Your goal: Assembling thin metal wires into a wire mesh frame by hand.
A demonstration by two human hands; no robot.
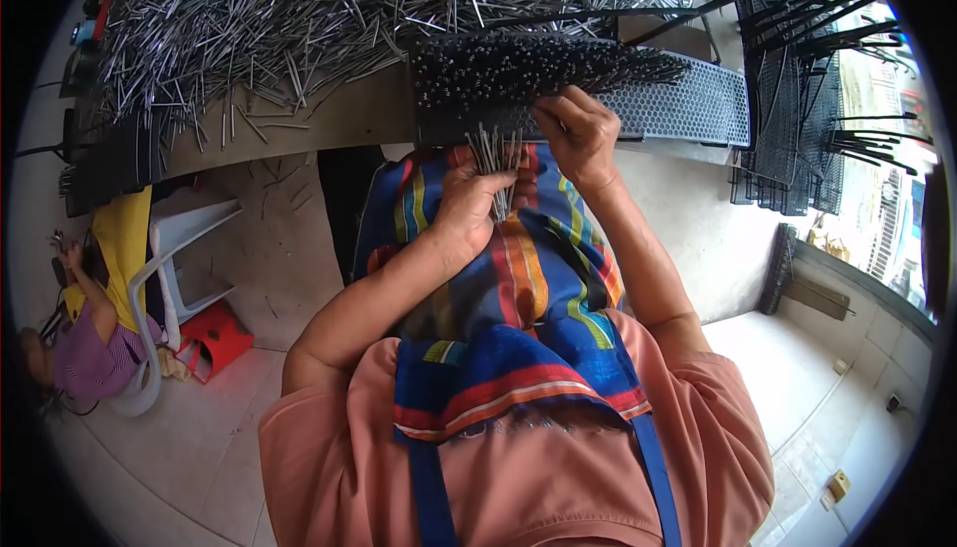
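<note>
Many heaped rods [249, 28] beside perforated tray [718, 103], red bag [227, 350], co-worker [95, 358]

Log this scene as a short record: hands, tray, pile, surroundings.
Left hand: holds a bundle of thin metal rods
Right hand: fingers curled at the tray's near edge; whether it grips a rod is unclear
Perforated tray: rods crowd its left part; bare holes show at right
Pile: loose metal rods heaped on the table
Surroundings: another person at left, near a red container
</note>
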